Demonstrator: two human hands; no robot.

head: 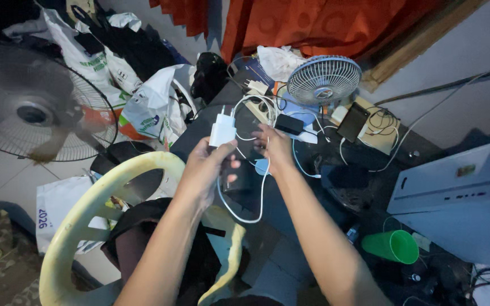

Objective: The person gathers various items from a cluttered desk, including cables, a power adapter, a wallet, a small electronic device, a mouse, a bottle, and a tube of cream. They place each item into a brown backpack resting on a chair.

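Both hands work over a cluttered dark table [290, 226]: my left hand [202, 170] grips a white charger plug [222, 129], my right hand [276, 148] pinches its white cable [250, 212].

— What do we hold?
— Our left hand [202, 170] grips a white charger plug [222, 130]; our right hand [276, 148] pinches its white cable [250, 209], which loops down between them.
— And beyond?
— A small blue desk fan [324, 79], upright.

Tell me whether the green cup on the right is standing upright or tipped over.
Tipped over. The green cup lies on its side on the dark table, its open mouth facing right toward the camera. Its contents cannot be made out.
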